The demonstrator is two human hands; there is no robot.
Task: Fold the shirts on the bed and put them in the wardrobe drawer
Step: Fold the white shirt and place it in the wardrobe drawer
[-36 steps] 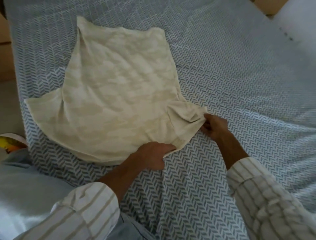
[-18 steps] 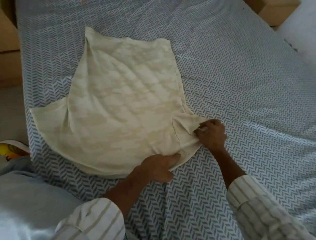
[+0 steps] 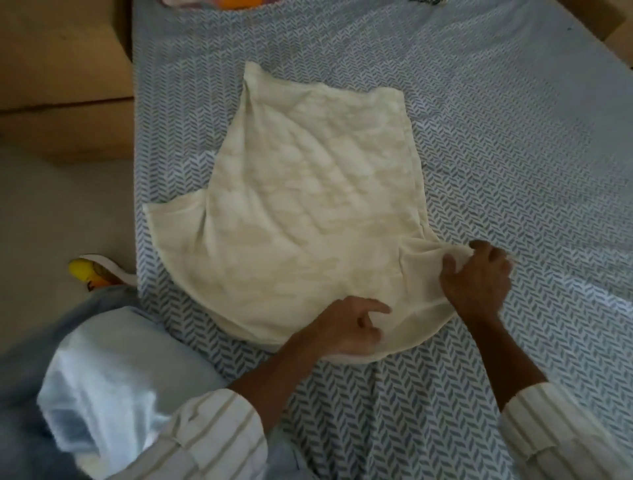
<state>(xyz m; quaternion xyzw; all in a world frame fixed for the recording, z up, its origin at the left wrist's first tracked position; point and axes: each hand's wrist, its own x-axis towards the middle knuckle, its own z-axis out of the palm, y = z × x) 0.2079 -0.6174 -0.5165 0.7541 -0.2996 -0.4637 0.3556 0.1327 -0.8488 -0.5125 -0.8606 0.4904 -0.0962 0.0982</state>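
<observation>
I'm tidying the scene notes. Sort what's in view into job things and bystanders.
Job:
cream shirt, spread on the bed
right hand, gripping its sleeve
left hand, at its near edge

Lying about:
cardboard box
yellow shoe on the floor
bright items at the bed's far end
</observation>
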